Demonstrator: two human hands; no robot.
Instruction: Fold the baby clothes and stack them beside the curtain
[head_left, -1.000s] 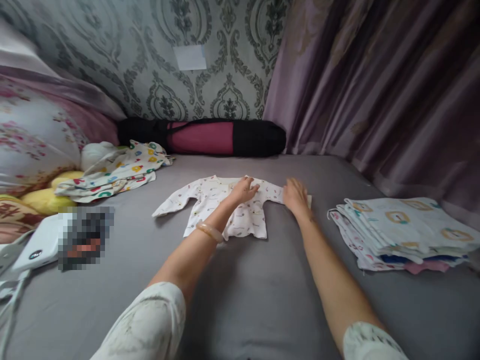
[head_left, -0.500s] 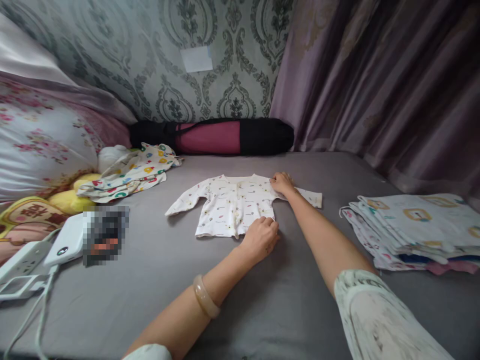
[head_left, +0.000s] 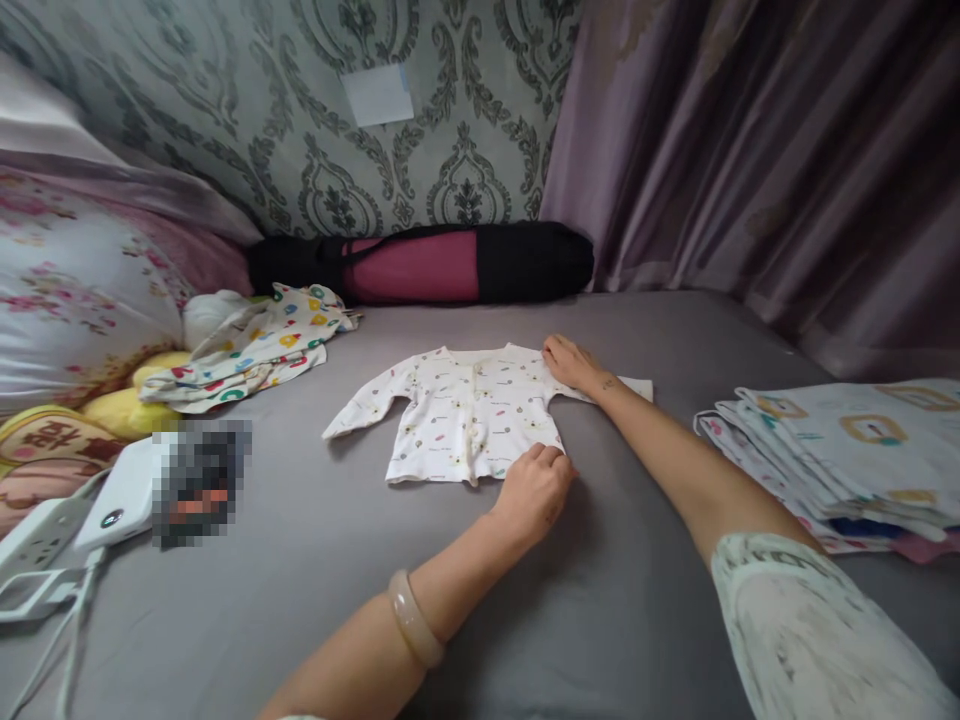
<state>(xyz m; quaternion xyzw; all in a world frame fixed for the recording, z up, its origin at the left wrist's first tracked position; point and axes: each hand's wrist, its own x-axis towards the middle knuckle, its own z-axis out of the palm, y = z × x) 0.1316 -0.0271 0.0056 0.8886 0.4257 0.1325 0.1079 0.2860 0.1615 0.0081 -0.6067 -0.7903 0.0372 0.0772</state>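
Observation:
A small white printed shirt (head_left: 442,420) lies spread flat on the grey sheet (head_left: 300,560), front side up, its sleeves out to both sides. My left hand (head_left: 536,487), below a bracelet-banded forearm, is closed on the shirt's lower right corner. At the right shoulder of the shirt rests my right hand (head_left: 571,364), its fingers closed together on the cloth where the sleeve begins. My right wrist partly covers that sleeve.
A stack of folded cloths (head_left: 862,440) sits at the right. Along the wall lies a long black and red bag (head_left: 412,268). At the left are a crumpled patterned cloth (head_left: 262,345), a yellow cushion, a white power bank (head_left: 124,495), a power strip and cables.
The view has shifted slightly. My right hand has turned, its forearm now lying farther right. My left hand is still at the lower corner, a little farther right with the cloth's edge.

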